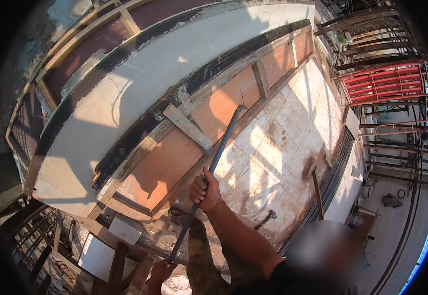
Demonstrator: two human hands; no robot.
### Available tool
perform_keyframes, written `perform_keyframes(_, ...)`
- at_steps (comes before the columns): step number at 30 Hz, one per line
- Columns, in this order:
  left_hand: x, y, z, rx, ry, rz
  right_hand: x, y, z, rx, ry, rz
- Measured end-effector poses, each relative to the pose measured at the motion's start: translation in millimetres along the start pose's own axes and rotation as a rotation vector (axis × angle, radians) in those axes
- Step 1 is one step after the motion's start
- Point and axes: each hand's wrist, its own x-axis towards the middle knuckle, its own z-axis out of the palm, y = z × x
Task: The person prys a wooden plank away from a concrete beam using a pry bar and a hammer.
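Note:
My right hand [206, 190] is closed around the shaft of a long, dark steel crowbar [222, 143]. Below it, my left hand [162, 271] grips the bar's lower end, partly cut off near the bottom edge. The bar slants up and to the right, and its bent tip lies at the edge of timber-framed plywood formwork [224, 110]; whether it is wedged in there I cannot tell. A short board [188, 129] crosses the plywood left of the bar. My legs [205, 258] show beneath my right forearm.
Stained pale floor tiles [283, 142] lie right of the formwork, with a hammer-like tool [266, 219] on them. Long rods [342, 152] run along their far side. A curved pale concrete slab [174, 59] borders the formwork. Red metal framing [383, 84] stands far right. A blurred patch hides the lower right.

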Motion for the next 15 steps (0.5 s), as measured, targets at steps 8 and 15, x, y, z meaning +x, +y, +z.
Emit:
perform_keyframes(8, -28, 41, 12, -0.017, 0.183, 0.029, -111, -77, -6, 0.132, 0.082, -0.214)
perform_keyframes(15, -61, 133, 8, 0.143, 0.263, 0.096, -128, -110, -22, 0.145, 0.748, -0.432)
